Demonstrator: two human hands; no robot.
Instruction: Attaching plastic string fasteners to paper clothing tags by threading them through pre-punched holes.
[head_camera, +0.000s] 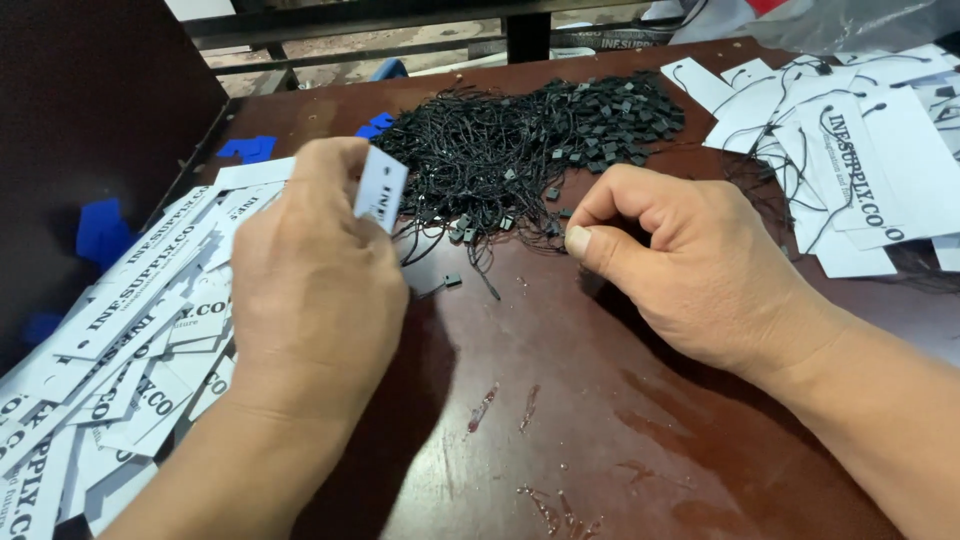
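My left hand (315, 285) holds a white paper tag (381, 188) upright between thumb and fingers, above the left part of the dark brown table (560, 420). My right hand (680, 265) rests at the near edge of a heap of black strings with small square black clasps (530, 140), its thumb and fingers pinched together at the strands; what it pinches is too small to tell. A loose black clasp (452, 281) lies on the table between my hands.
A spread of white printed tags (130, 330) covers the table's left side. Tags with strings attached (860, 170) lie at the right rear. Blue pieces (250, 148) sit at the back left. A metal rail (400, 20) runs behind the table.
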